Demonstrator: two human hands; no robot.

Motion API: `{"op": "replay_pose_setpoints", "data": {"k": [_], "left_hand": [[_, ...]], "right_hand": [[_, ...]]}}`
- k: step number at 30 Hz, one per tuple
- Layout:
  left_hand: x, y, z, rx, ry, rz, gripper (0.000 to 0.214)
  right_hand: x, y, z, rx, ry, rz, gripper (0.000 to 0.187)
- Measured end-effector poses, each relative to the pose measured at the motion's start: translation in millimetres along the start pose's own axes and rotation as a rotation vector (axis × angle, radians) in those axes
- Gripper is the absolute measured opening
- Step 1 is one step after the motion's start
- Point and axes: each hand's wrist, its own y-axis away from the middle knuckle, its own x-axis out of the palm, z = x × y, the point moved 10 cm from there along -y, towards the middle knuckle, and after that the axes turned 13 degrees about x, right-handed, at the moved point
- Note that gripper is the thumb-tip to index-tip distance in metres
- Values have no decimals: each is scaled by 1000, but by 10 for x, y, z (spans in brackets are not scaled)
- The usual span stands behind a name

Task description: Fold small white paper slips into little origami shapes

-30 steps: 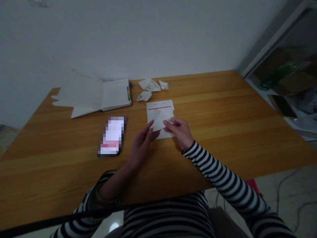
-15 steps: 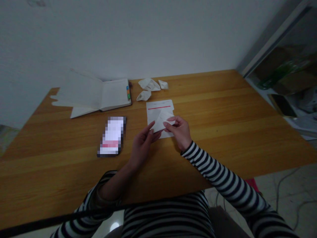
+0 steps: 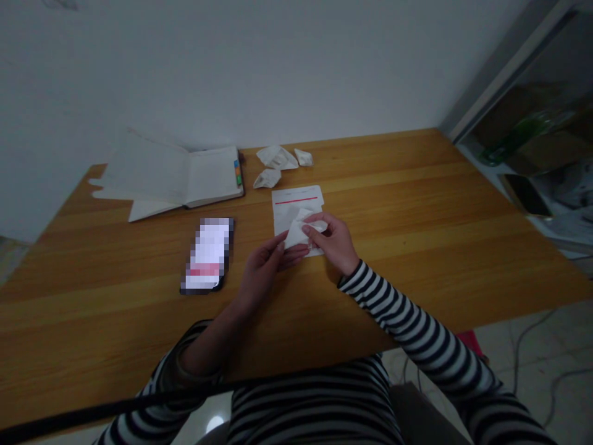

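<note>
Both my hands pinch a small folded piece of white paper (image 3: 295, 233) just above the wooden table (image 3: 417, 204). My left hand (image 3: 266, 270) grips its lower left corner with closed fingers. My right hand (image 3: 331, 241) holds its right side, fingers curled over the fold. Under them lies a flat white sheet with a red line (image 3: 296, 199) near its top edge.
A phone (image 3: 207, 253) lies left of my hands. An open notebook (image 3: 171, 180) with loose pages rests at the back left. Three crumpled or folded paper pieces (image 3: 277, 162) sit behind the sheet. A shelf with clutter (image 3: 532, 154) stands at the right.
The folded paper has been pressed smaller between my hands, and my right fingers have closed further over its right side. The hands stayed in about the same place.
</note>
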Motion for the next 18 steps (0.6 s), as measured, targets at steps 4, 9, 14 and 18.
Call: {"op": "replay_pose_setpoints", "data": {"k": [4,9,14,18], "left_hand": [[-21,-4,10,-9,28,-4,52],[-41,-15,-1,-2,6,-2,48],[51,-27,-30,-15,-63,82,32],[159,-26,-16,-45,-83,195,30]], "right_hand": [[61,-4,30,21,-12,94,26],[67,-6,21,6,21,95,26],[166,38,-4,20,-9,134,37],[255,102,29,10,-27,199,45]]}}
